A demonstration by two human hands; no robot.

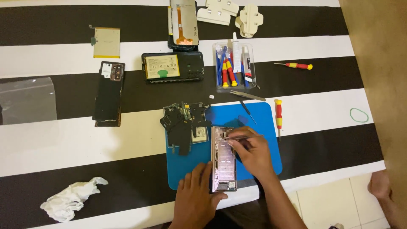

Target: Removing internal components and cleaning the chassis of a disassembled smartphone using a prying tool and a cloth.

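Observation:
An opened phone frame (223, 159) lies lengthwise on a blue work mat (258, 123). My left hand (195, 197) presses on the frame's lower left edge and steadies it. Holding thin metal tweezers (246, 137), my right hand (252, 152) has their tips at the upper part of the frame. To the left of the frame, a pile of removed black boards and shields (185, 123) rests on the mat.
A clear tray of screwdrivers and glue tubes (235, 65) stands behind the mat. Loose screwdrivers (278, 114) (296, 65), another phone with its battery exposed (171, 67), a black back cover (109, 93), a loose battery (106, 42) and crumpled tissue (70, 199) lie around.

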